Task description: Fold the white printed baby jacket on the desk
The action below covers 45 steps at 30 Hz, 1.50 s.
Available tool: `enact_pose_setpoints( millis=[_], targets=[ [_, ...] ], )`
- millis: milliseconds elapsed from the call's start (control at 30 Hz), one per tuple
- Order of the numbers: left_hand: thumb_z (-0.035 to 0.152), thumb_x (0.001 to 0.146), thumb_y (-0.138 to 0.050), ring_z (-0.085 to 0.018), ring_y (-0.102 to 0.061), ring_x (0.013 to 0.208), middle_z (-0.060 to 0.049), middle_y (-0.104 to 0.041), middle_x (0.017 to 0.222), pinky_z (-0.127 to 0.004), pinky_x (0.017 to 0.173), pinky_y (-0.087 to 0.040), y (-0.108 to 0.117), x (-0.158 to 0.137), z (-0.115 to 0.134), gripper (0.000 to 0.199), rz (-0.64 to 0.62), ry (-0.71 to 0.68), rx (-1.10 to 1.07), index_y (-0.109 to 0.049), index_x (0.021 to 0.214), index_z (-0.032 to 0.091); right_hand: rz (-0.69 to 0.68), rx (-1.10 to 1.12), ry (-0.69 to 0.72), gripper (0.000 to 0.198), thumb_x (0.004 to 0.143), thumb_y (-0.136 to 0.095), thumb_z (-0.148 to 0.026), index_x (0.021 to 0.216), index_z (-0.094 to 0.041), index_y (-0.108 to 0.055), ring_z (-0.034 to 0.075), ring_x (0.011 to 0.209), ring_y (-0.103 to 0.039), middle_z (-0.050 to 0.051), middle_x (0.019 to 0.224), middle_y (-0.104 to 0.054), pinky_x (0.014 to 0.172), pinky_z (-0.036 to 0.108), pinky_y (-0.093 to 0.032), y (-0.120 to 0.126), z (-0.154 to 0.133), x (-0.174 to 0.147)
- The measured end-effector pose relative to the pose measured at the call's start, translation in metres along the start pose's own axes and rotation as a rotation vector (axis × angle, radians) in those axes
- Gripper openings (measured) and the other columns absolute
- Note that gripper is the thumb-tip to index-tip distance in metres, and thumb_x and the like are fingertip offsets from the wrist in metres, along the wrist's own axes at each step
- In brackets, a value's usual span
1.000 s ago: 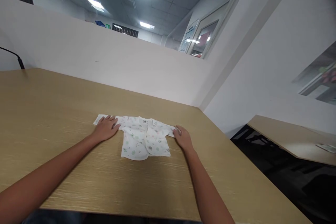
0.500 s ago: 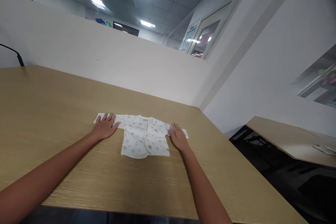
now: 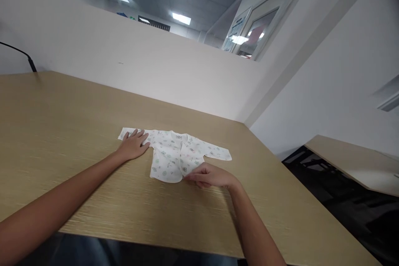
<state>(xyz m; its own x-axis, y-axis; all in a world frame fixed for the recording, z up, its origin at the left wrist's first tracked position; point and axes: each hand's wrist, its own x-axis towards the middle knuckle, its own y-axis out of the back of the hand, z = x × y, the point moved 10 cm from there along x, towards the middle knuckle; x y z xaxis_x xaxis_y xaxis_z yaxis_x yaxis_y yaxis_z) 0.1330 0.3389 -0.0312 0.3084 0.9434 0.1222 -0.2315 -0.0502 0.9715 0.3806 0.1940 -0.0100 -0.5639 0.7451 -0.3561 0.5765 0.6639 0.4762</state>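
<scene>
Here, right hand (image 3: 209, 175) low on printed white shirt (image 3: 167, 156)

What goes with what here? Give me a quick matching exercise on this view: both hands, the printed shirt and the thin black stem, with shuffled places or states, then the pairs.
Things:
1. left hand
2. right hand
3. shirt
4. black stem

Places or states:
A. fingers at the garment's lower hem
B. far left of the view, in front of the white partition
C. laid over a sleeve, fingers spread
D. white with a small print, spread out on the wooden table

Pairs: 1-C, 2-A, 3-D, 4-B
</scene>
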Motion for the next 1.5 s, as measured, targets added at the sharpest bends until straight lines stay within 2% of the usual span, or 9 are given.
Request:
enact_pose_setpoints(
  millis=[200,400,500,667,867,1100,1267,1500],
  targets=[
    [0.058,0.098,-0.028,-0.033,-0.021,0.155,-0.006,-0.030,0.166,-0.058,0.124,-0.016,-0.002,0.001,-0.003,0.067,-0.029,0.001,-0.016,-0.043,0.153,0.024,-0.014,0.023,-0.002,0.058,0.091,-0.063,-0.058,0.135,-0.021,-0.067,0.011,0.058,-0.047,-0.002,0.064,-0.055,0.059,0.024,-0.038,0.006,0.014,-0.003],
    [0.059,0.098,-0.028,-0.035,-0.021,0.154,-0.007,-0.030,0.166,-0.060,0.123,-0.016,-0.002,0.001,-0.002,0.068,-0.022,-0.008,-0.024,-0.043,0.154,0.023,-0.069,0.012,0.018,0.052,0.091,-0.063,-0.055,0.130,-0.022,-0.071,0.010,0.058,-0.043,-0.002,0.067,-0.052,0.057,0.024,-0.039,-0.004,0.003,-0.005],
    [0.060,0.098,-0.028,-0.035,-0.020,0.155,-0.006,-0.030,0.167,-0.060,0.123,-0.015,-0.004,0.002,-0.004,0.069,-0.024,-0.010,-0.030,-0.042,0.154,0.023,-0.072,0.018,-0.015,0.056,0.090,-0.065,-0.052,0.137,-0.022,-0.065,0.010,0.057,-0.043,-0.003,0.063,-0.051,0.058,0.024,-0.040,-0.004,0.003,-0.006],
    [0.059,0.098,-0.026,-0.034,-0.019,0.155,-0.006,-0.027,0.167,-0.059,0.123,-0.015,-0.005,0.002,-0.004,0.068,-0.035,-0.007,-0.028,-0.041,0.155,0.025,-0.090,-0.028,-0.057,0.066,0.087,-0.070,-0.044,0.148,-0.024,-0.054,0.010,0.057,-0.048,-0.004,0.063,-0.057,0.059,0.023,-0.038,-0.005,0.007,-0.007],
    [0.060,0.098,-0.025,-0.034,-0.019,0.155,-0.006,-0.028,0.167,-0.060,0.123,-0.016,-0.006,0.004,-0.006,0.068,-0.033,0.001,-0.022,-0.041,0.155,0.025,-0.043,-0.031,-0.065,0.059,0.087,-0.070,-0.047,0.141,-0.023,-0.062,0.011,0.055,-0.047,-0.003,0.060,-0.057,0.058,0.024,-0.036,-0.002,0.004,-0.008],
    [0.053,0.100,-0.019,-0.035,-0.019,0.155,-0.005,-0.029,0.167,-0.062,0.122,-0.016,-0.006,0.003,-0.007,0.065,-0.033,0.004,-0.032,-0.042,0.154,0.025,-0.049,-0.032,-0.022,0.051,0.087,-0.068,-0.050,0.128,-0.020,-0.072,0.009,0.056,-0.048,0.003,0.078,-0.069,0.054,0.023,-0.036,-0.003,0.000,-0.007],
    [0.051,0.101,-0.018,-0.035,-0.020,0.155,-0.005,-0.029,0.167,-0.063,0.121,-0.016,-0.004,0.003,-0.006,0.064,-0.034,0.005,-0.023,-0.042,0.154,0.025,-0.085,-0.073,-0.021,0.044,0.087,-0.066,-0.047,0.121,-0.021,-0.076,0.009,0.058,-0.049,0.002,0.079,-0.069,0.055,0.022,-0.036,-0.008,-0.001,-0.005],
    [0.052,0.100,-0.019,-0.035,-0.021,0.154,-0.004,-0.029,0.167,-0.062,0.122,-0.015,-0.002,0.001,-0.004,0.064,-0.037,0.008,-0.017,-0.042,0.154,0.026,-0.120,-0.064,-0.038,0.043,0.085,-0.069,-0.048,0.116,-0.020,-0.077,0.009,0.060,-0.047,0.001,0.079,-0.067,0.055,0.022,-0.035,-0.016,-0.006,-0.006]
  ],
)
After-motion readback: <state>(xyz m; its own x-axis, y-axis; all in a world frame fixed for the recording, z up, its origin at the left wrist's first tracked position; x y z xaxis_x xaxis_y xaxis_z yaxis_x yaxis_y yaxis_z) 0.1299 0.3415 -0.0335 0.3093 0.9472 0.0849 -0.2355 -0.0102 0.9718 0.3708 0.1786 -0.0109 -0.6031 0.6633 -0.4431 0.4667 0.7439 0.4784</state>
